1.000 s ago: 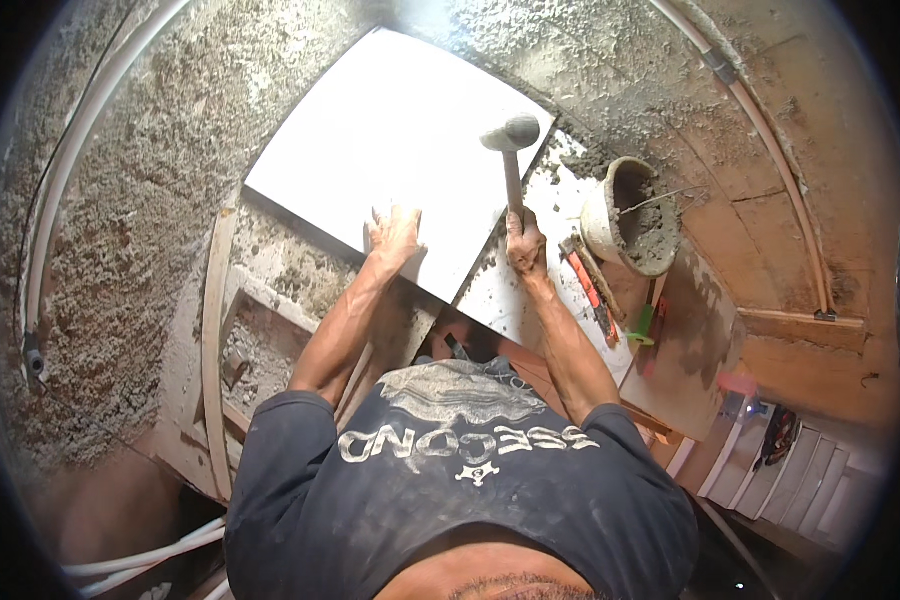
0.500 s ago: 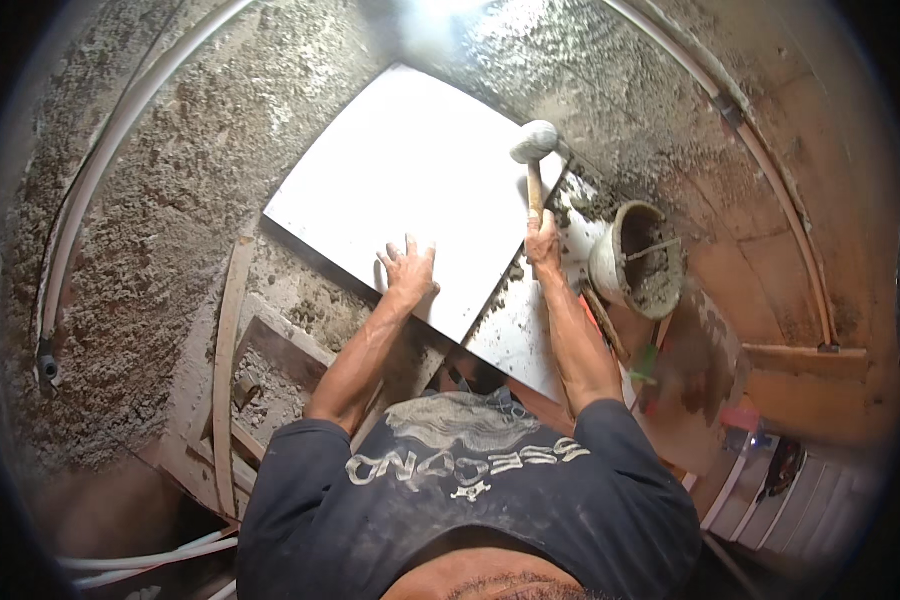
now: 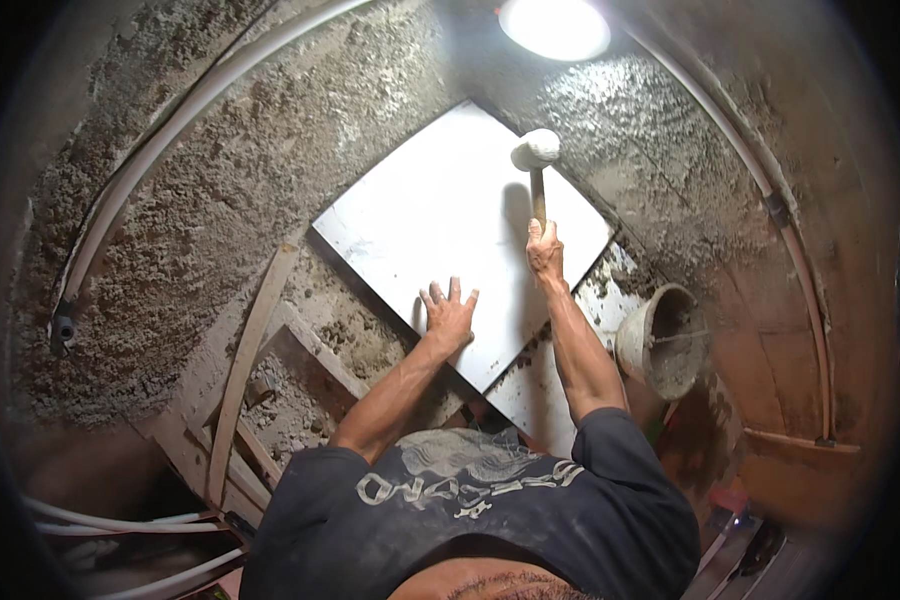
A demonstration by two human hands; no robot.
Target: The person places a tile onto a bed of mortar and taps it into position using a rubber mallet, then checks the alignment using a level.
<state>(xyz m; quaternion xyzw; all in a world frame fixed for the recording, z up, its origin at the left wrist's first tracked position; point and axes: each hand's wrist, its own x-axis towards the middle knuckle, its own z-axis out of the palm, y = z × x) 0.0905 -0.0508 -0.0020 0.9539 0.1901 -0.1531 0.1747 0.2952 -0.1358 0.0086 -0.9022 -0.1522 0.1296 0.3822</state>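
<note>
A large white square tile [image 3: 400, 220] lies in the corner between rough mortar walls. My left hand [image 3: 451, 318] rests on its near left part, fingers spread flat. My right hand [image 3: 545, 250] is wrapped round the wooden handle of a mallet [image 3: 536, 150] with a whitish head. The mallet head is held over the tile's right part, and its shadow falls on the tile to the left. Whether the head touches the surface I cannot tell. A second white tile [image 3: 530, 395], spotted with mortar, lies nearer to me, partly under my right forearm.
A bucket [image 3: 638, 340] with grey mortar inside stands right of the tiles. On the left are a long wooden strip [image 3: 255, 350] and a wooden frame [image 3: 325, 360] over rubble. Pale pipes [image 3: 160, 150] run along the walls. A bright lamp [image 3: 555, 28] shines at the far side.
The view has shifted, so the lamp shows fully. My right hand with the mallet has moved from the tile's right edge inward over the tile. My left hand stays spread on it.
</note>
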